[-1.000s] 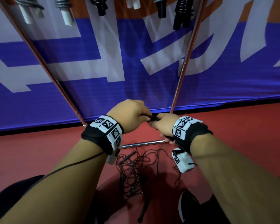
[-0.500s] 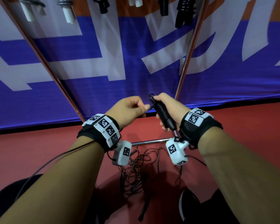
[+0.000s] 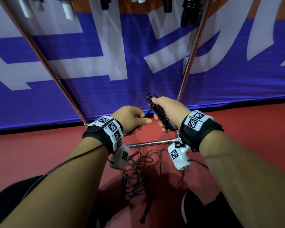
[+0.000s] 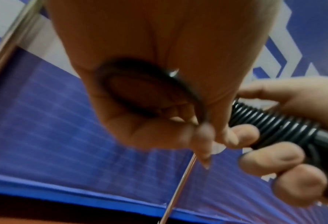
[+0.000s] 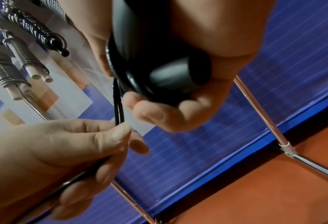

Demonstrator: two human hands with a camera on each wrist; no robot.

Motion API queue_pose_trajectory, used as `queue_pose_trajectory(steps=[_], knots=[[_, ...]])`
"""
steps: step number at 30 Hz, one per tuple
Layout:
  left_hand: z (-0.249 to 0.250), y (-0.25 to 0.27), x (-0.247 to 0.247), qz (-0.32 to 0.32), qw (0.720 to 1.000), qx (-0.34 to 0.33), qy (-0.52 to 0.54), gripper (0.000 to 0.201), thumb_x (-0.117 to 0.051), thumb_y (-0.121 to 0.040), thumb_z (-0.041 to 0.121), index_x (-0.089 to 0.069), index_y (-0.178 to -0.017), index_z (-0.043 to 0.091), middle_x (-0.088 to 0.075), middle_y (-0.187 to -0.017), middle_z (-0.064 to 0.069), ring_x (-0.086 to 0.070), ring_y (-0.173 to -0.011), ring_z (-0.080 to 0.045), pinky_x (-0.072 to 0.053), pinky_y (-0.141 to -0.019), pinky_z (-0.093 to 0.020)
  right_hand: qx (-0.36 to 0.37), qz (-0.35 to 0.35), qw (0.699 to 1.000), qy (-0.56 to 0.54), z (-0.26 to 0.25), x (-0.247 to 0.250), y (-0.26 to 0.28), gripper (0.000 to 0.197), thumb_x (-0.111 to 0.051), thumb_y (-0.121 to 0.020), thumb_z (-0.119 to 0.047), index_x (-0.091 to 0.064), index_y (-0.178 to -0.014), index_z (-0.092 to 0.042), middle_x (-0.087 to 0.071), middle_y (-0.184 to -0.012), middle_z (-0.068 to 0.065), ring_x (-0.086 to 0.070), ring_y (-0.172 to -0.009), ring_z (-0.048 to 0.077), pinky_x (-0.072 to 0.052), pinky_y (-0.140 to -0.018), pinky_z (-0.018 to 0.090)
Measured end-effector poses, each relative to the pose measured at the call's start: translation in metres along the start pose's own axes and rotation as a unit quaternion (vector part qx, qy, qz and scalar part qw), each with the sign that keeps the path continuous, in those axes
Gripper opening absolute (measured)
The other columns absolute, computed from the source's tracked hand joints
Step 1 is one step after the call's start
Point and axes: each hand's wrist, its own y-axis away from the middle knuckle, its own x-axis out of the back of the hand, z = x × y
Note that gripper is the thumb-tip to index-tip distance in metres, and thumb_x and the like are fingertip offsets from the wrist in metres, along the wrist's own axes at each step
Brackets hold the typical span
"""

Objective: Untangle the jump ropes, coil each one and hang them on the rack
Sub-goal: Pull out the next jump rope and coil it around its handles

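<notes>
My right hand (image 3: 163,111) grips a black jump rope bundle (image 3: 161,115), its cord wound in tight turns round the paired handles (image 5: 159,71). My left hand (image 3: 135,120) pinches the loose black cord end (image 5: 119,112) between thumb and fingers just left of the bundle; a loop of cord (image 4: 140,89) lies in its palm. Both hands hover above the rack's low crossbar (image 3: 151,143). A tangle of black ropes (image 3: 138,171) lies on the red floor below my wrists. Coiled ropes (image 3: 189,10) hang from the rack at the top.
Two chrome rack legs (image 3: 192,48) slant up on either side of my hands, in front of a blue and white banner (image 3: 105,55). White-handled coiled ropes (image 5: 21,60) hang at the upper left. My black shoe (image 3: 191,206) stands on the floor at the lower right.
Both hands rose from the crossbar. The right hand tilted the wound bundle upright, and the left hand drew slightly away to the left, pulling the cord end out.
</notes>
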Motion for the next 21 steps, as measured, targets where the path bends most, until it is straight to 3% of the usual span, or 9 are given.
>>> queue_pose_trajectory(steps=[3, 6, 9, 11, 13, 17, 21], knots=[[-0.001, 0.002, -0.003, -0.019, 0.999, -0.001, -0.047, 0.031, -0.066, -0.101, 0.048, -0.077, -0.090, 0.022, -0.068, -0.066, -0.001, -0.053, -0.045, -0.018, -0.043, -0.045, -0.023, 0.023, -0.026, 0.999, 0.012, 0.001, -0.001, 0.002, 0.047, -0.064, -0.095, -0.069, -0.064, -0.102, -0.022, -0.062, -0.076, 0.010, -0.052, -0.054, 0.024, -0.048, -0.055, 0.036], [0.000, 0.003, -0.005, -0.027, 0.998, 0.020, 0.055, 0.026, -0.063, -0.106, 0.031, -0.071, -0.096, 0.009, -0.073, -0.082, -0.014, -0.065, -0.057, -0.027, -0.048, -0.049, -0.030, 0.021, -0.050, 0.999, 0.006, 0.000, -0.003, 0.005, 0.040, -0.065, -0.100, -0.059, -0.060, -0.099, -0.020, -0.061, -0.077, 0.013, -0.051, -0.052, 0.024, -0.048, -0.056, 0.036], [0.001, 0.003, -0.001, -0.023, 0.998, 0.016, 0.057, 0.014, -0.061, -0.106, 0.018, -0.071, -0.101, 0.010, -0.077, -0.094, -0.011, -0.076, -0.074, -0.024, -0.054, -0.059, -0.039, 0.010, -0.101, 0.994, 0.024, 0.001, -0.003, 0.009, 0.040, -0.062, -0.103, -0.054, -0.063, -0.100, -0.014, -0.063, -0.078, 0.016, -0.054, -0.051, 0.025, -0.051, -0.057, 0.038], [-0.001, 0.002, 0.007, -0.012, 1.000, -0.001, -0.013, 0.014, -0.063, -0.102, 0.009, -0.074, -0.097, 0.017, -0.079, -0.088, -0.002, -0.076, -0.075, -0.015, -0.060, -0.066, -0.041, -0.003, -0.159, 0.986, 0.058, 0.004, -0.003, 0.012, 0.041, -0.063, -0.104, -0.052, -0.064, -0.104, -0.011, -0.066, -0.080, 0.016, -0.056, -0.053, 0.026, -0.052, -0.056, 0.036], [-0.002, 0.001, 0.015, -0.017, 0.995, -0.018, -0.096, 0.031, -0.061, -0.094, 0.000, -0.076, -0.090, 0.026, -0.078, -0.082, 0.000, -0.069, -0.068, -0.011, -0.063, -0.069, -0.039, -0.021, -0.216, 0.969, 0.117, 0.010, -0.005, 0.015, 0.039, -0.065, -0.103, -0.051, -0.061, -0.110, -0.013, -0.068, -0.081, 0.015, -0.058, -0.055, 0.027, -0.054, -0.057, 0.036], [0.007, 0.008, 0.018, -0.062, 0.980, -0.035, -0.186, 0.025, -0.074, -0.082, 0.004, -0.079, -0.078, 0.028, -0.073, -0.069, 0.011, -0.060, -0.059, -0.004, -0.051, -0.066, -0.021, -0.048, -0.290, 0.930, 0.220, 0.020, -0.013, 0.017, 0.034, -0.065, -0.105, -0.047, -0.060, -0.110, -0.014, -0.074, -0.084, 0.015, -0.062, -0.055, 0.028, -0.058, -0.056, 0.035], [0.016, 0.011, 0.014, -0.050, 0.957, -0.086, -0.271, 0.020, -0.077, -0.080, 0.009, -0.080, -0.082, 0.029, -0.074, -0.089, 0.009, -0.066, -0.080, -0.009, -0.052, -0.074, -0.023, -0.055, -0.281, 0.911, 0.298, 0.025, -0.016, 0.014, 0.035, -0.068, -0.102, -0.052, -0.064, -0.108, -0.018, -0.081, -0.094, 0.014, -0.061, -0.057, 0.028, -0.059, -0.061, 0.038]])
